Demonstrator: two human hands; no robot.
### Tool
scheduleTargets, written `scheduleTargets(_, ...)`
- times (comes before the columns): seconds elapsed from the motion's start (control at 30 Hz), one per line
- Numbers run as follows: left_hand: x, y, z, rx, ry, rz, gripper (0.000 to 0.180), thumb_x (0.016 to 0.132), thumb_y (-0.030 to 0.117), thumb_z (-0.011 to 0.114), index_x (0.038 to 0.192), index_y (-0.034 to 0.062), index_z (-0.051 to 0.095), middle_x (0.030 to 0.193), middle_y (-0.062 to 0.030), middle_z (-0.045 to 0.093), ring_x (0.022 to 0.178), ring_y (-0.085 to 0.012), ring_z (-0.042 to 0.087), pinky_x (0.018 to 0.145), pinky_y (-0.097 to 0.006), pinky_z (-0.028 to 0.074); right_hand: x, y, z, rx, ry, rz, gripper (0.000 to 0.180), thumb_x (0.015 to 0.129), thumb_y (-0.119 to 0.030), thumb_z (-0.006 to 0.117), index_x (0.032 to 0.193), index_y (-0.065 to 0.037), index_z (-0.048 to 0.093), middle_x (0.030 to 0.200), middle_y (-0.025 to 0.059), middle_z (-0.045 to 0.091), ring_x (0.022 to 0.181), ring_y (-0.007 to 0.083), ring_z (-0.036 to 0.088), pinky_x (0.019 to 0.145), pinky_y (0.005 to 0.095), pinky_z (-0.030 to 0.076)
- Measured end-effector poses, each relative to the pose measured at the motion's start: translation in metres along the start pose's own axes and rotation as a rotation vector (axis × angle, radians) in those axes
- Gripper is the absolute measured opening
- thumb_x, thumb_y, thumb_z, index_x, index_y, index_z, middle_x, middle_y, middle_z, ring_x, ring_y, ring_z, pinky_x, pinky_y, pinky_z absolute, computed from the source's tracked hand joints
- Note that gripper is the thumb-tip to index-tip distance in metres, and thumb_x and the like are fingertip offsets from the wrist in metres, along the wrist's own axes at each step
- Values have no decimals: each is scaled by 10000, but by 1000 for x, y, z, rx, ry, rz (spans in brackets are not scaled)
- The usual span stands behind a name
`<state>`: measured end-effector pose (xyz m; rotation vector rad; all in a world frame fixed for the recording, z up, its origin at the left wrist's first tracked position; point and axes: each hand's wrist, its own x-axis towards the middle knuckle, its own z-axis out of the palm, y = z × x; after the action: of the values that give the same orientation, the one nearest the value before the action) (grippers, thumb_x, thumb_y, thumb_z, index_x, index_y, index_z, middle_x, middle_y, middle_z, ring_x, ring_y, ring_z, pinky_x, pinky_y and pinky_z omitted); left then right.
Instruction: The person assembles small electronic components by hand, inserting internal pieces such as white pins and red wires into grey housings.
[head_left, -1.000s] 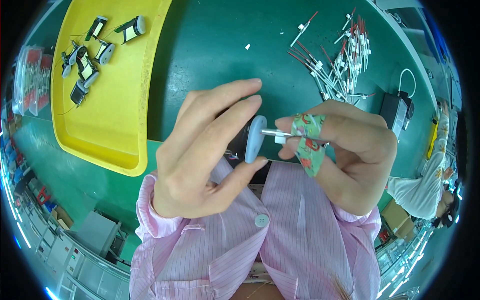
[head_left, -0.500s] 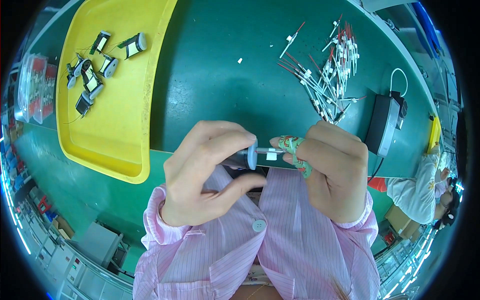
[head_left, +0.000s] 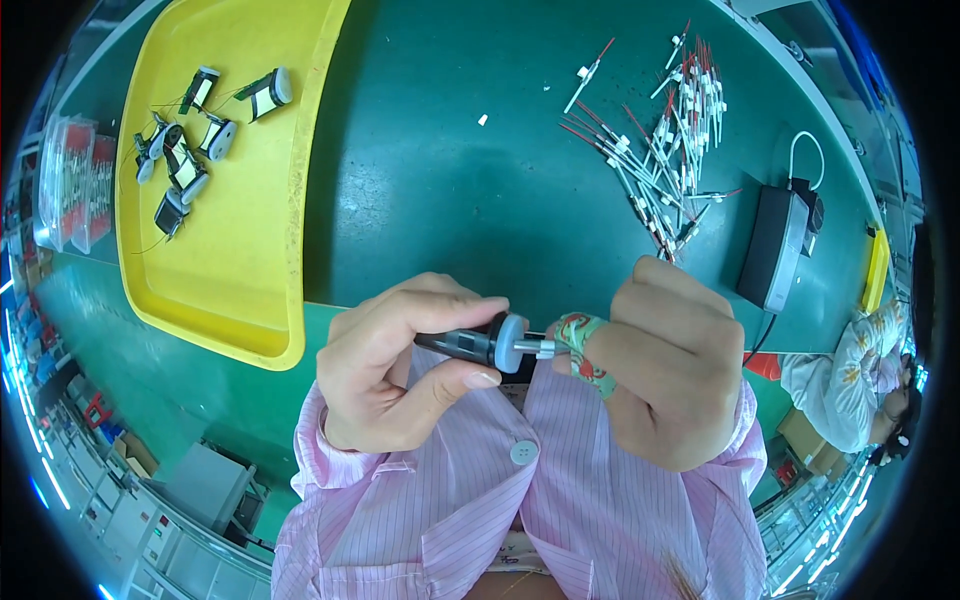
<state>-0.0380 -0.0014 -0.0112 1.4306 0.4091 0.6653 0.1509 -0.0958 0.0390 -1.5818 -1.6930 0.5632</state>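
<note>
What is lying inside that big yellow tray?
The yellow tray holds a cluster of small black and white spool-like parts with thin wires at its far end. Whatever lies beneath them is covered.

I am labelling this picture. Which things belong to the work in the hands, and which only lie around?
In hand:
- left hand, right hand
- small black bobbin with pale round flange

Lying about:
- yellow plastic tray of bobbins
- red-and-white wire pieces
- black box
</note>
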Motion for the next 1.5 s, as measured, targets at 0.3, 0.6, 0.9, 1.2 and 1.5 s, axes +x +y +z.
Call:
scheduleTargets(0.3,7,0,4,227,24,152,343,677,-41,750,987,-93,613,794,-186,644,657,-252,638,567,-299,493,-1,0,23,-368,233,-299,293,374,-101,634,617,32,537,561,32,326,482,199,340,428,321,253)
scheduleTargets(0.6,15,2,-9,242,-54,78,441,693,-17,744,1094,-92,578,831,-180,648,715,-284,652,638,-316,512,15,19,17,-298,134,-398,248,432,-80,625,654,26,587,611,42,383,533,196,379,444,314,290)
scheduleTargets(0.9,49,34,-99,1647,-2,-168,354,778,3,634,1130,-7,597,1102,-181,601,1059,-368,550,896,-426,452,132,146,-55,-286,170,298,314,838,-286,625,749,11,680,506,-21,382,514,47,357,477,257,279)
scheduleTargets(1.2,103,-8,-142,1711,-246,188,422,750,-52,620,1156,60,605,1154,-140,576,1001,-338,567,875,-421,460,158,175,-78,-957,241,-132,194,785,-86,591,946,-26,680,620,84,555,575,250,536,570,371,424)
scheduleTargets(1.5,63,52,-85,507,98,84,298,714,-99,625,999,-29,576,962,-150,600,865,-198,602,698,-296,472,69,127,-26,-835,-325,-285,115,669,-33,621,781,-51,604,699,62,491,717,233,561,536,346,476)
